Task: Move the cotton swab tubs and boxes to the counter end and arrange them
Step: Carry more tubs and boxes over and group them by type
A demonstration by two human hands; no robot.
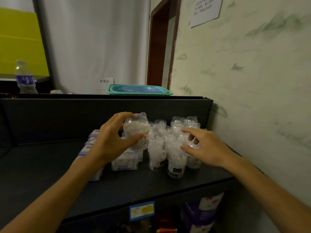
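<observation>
My left hand (111, 140) grips a clear cotton swab tub (137, 132), tilted and held above the pile of white swab boxes (125, 162). Several more clear tubs (175, 153) stand packed together at the right end of the black counter (50, 174), close to the wall. My right hand (205, 147) reaches over that cluster with its fingers spread and touches the top of a tub (193, 145) on the right side. More boxes (91, 140) lie behind my left wrist, partly hidden.
A black back panel (67, 118) rises behind the counter, with a teal basin (139, 89) and a water bottle (25, 78) on top. The patterned wall (252, 98) bounds the right side. A lower shelf holds packages (202, 214) below a blue price tag (142, 211).
</observation>
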